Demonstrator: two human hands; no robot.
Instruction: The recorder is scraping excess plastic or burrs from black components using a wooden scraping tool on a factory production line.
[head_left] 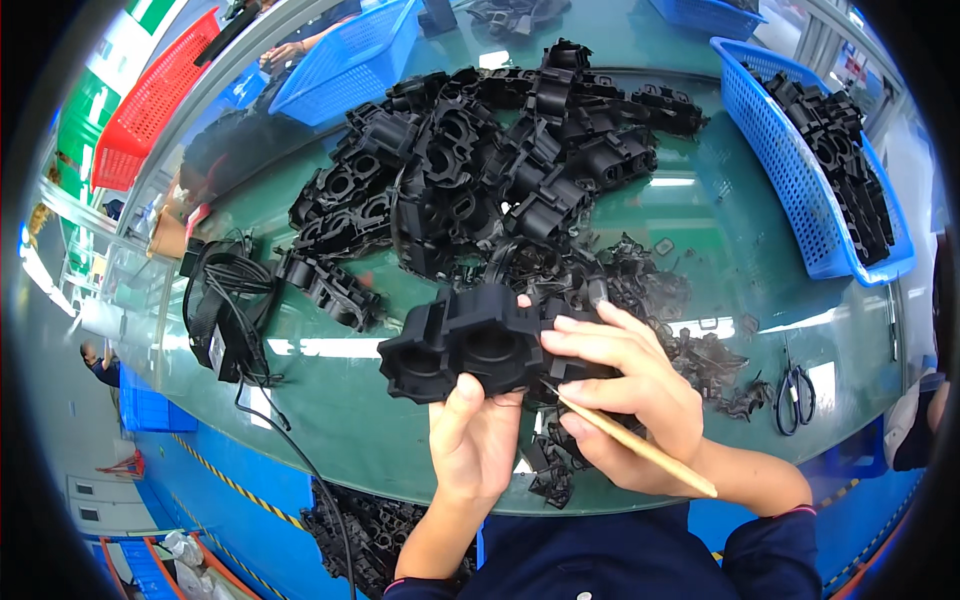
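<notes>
My left hand (472,440) grips a black moulded plastic part (475,345) with two round openings, thumb on its near edge. The part is held above the table's near side. My right hand (640,400) is closed around a slim knife (640,443) with a tan handle. Its thin tip points at the part's right side, and some right fingers rest against that side. How far the tip touches is hidden. Beyond my hands lies a big heap of similar black parts (440,150), with black scraps (700,360) to the right.
Scissors (795,395) lie at the table's right. A blue basket (770,150) of black parts stands far right, another blue basket (345,65) at the back. A black device with coiled cable (235,290) sits left. More black pieces (340,525) are below the green table's (340,440) near edge.
</notes>
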